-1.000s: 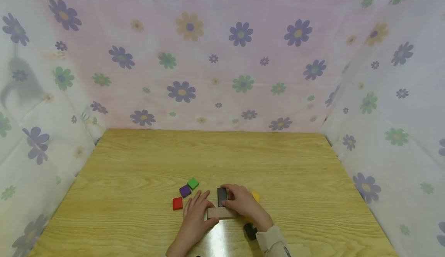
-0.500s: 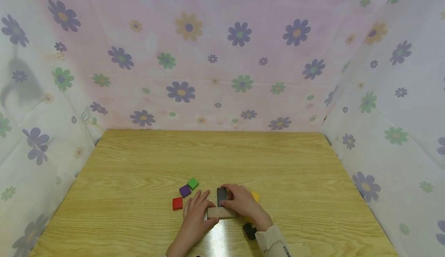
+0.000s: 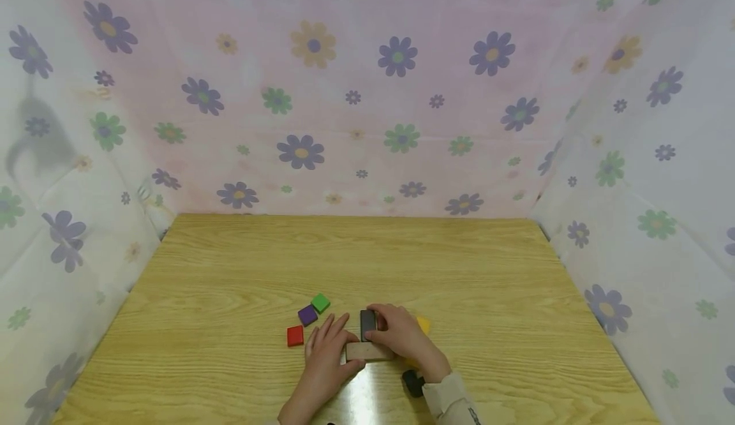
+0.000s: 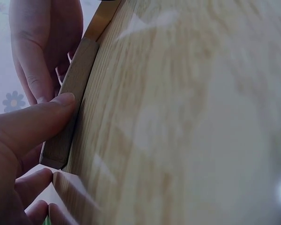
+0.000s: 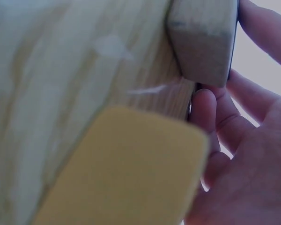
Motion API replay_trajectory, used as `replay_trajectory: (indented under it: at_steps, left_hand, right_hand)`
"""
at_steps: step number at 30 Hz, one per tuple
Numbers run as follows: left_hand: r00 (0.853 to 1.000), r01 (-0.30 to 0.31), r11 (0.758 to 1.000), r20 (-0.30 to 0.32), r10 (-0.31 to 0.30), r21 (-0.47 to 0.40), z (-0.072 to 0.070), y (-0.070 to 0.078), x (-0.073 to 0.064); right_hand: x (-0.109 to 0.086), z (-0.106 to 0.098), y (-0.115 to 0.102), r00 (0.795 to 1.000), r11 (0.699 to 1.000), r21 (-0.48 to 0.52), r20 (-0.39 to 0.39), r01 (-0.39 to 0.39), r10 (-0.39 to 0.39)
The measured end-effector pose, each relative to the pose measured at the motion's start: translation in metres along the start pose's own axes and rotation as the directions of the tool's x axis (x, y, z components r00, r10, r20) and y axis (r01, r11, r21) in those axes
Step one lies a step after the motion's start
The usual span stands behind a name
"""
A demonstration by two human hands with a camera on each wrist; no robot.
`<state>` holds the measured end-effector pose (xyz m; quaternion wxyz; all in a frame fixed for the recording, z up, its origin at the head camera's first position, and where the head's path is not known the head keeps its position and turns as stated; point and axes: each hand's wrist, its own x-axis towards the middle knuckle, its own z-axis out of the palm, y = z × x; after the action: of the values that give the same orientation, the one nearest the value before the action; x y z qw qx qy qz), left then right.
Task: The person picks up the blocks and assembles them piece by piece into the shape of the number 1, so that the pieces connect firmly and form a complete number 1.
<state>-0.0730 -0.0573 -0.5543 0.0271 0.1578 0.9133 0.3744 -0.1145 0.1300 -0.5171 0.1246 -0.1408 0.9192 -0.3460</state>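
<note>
Flowered cloth walls on three sides, pale wooden table [image 3: 356, 259] below me. Both my hands work at the near edge, around 6 o'clock on the tabletop.

Left hand [image 3: 326, 355]: thumb pressed against the near long face of the plain rectangular wooden block [image 3: 367, 351], other fingers spread flat on the table beyond it. The left wrist view shows the thumb tip [image 4: 61, 101] tight on the block's side [image 4: 72, 98]. Fingers mostly straight; pressing, not clenched.

Right hand [image 3: 402, 339]: fingers curled over the small dark grey rectangular block [image 3: 367, 325], which stands just behind the wooden block, at its 12 o'clock, touching or very nearly so. From the right wrist view the fingers [image 5: 215, 126] wrap behind a block end [image 5: 203, 42]; I think that is the wooden one, but the view is blurred.

Nearby: flat yellow wooden piece [image 3: 423, 325] at 3 o'clock of my right hand, partly hidden by it. Loose square tiles at 10 o'clock of my left hand: red [image 3: 295, 335], purple [image 3: 307, 315], green [image 3: 320, 302].

Risks, as I judge them: uneven thumb pressure could swing the wooden block out of line with the grey one; the grey block could tip if my curled fingers drag on it; my right wrist could nudge the yellow piece.
</note>
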Motion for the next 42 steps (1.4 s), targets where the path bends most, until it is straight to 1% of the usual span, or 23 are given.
replay_trajectory:
  at_steps: [7,10,16,18,24,27,30,33,37,42]
  left_hand:
    - [1.000,-0.007,1.000,-0.003,0.007,0.003,0.001,0.000,0.000]
    - [1.000,-0.011,1.000,-0.007,0.011,0.015,0.001,0.001,0.000]
    - [1.000,-0.013,0.999,-0.003,0.013,0.031,0.000,0.001,-0.001]
    - [1.000,-0.010,0.999,0.002,0.010,0.032,0.000,0.001,-0.001]
    - [1.000,-0.006,0.999,0.005,0.005,0.041,0.001,0.001,0.000]
    - [1.000,-0.008,0.999,0.001,0.008,0.040,0.001,0.001,0.000]
    - [1.000,-0.012,0.999,-0.005,0.012,0.041,0.002,0.001,0.000]
    - [1.000,-0.011,0.999,-0.011,0.012,0.043,0.002,0.002,0.000]
    - [1.000,-0.006,0.999,-0.013,0.007,0.041,0.002,0.002,0.000]
    - [1.000,-0.004,0.999,-0.018,0.005,0.049,0.003,0.001,0.000]
  right_hand:
    - [0.001,0.002,0.001,1.000,1.000,-0.019,-0.001,0.010,-0.010]
    - [0.001,0.002,0.002,1.000,1.000,0.010,0.005,0.014,-0.014]
    - [0.002,0.000,0.005,1.000,0.992,0.123,0.014,0.009,-0.011]
    - [0.002,0.000,0.006,1.000,0.991,0.135,0.012,0.010,-0.012]
    - [0.002,-0.002,0.007,1.000,0.992,0.129,0.010,0.014,-0.015]
    - [0.001,-0.004,0.006,1.000,0.990,0.144,0.003,-0.005,0.005]
    - [-0.001,-0.006,0.005,0.998,0.983,0.181,-0.035,-0.041,0.048]
    - [-0.003,-0.007,0.004,0.991,0.970,0.227,-0.084,-0.085,0.106]
    - [-0.004,-0.009,0.005,0.981,0.955,0.276,-0.125,-0.110,0.149]
    - [-0.007,-0.012,0.006,0.978,0.944,0.321,-0.161,-0.079,0.136]
